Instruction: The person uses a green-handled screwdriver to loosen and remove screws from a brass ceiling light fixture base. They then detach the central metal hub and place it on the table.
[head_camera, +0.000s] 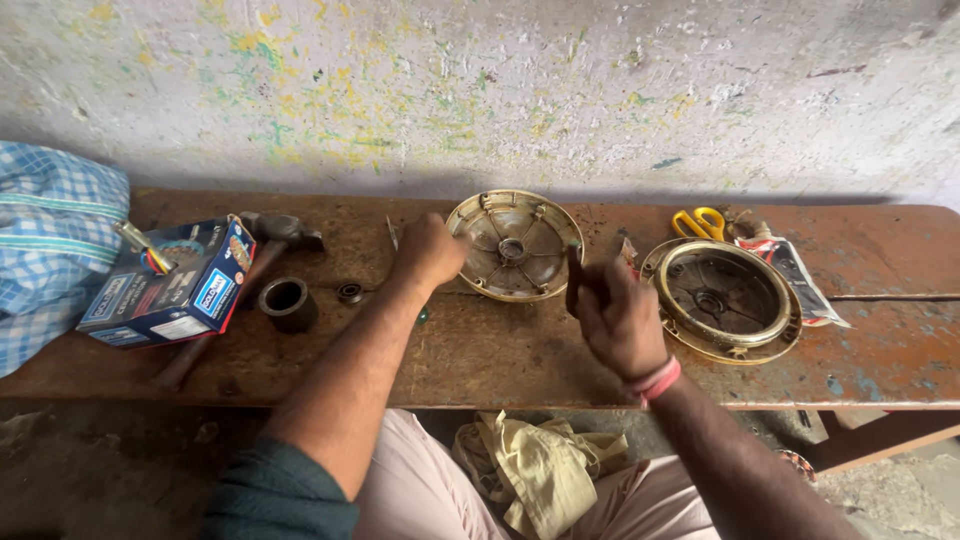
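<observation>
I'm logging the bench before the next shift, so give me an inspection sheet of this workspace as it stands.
Surface: worn brown wooden bench, stained and scratched.
Job's things: round metal cover tilted up on edge under the left hand; dark slim tool in the right hand; second round housing lying flat to the right.
Clutter: blue box, hammer, metal ring, small bearing, yellow scissors, plastic packet.
Grippers: left hand steadies the cover's rim; right hand is closed around the tool.
Cables: nothing seen.
Surroundings: paint-flecked wall, checked blue bag at left, yellowish cloth in the lap.
</observation>
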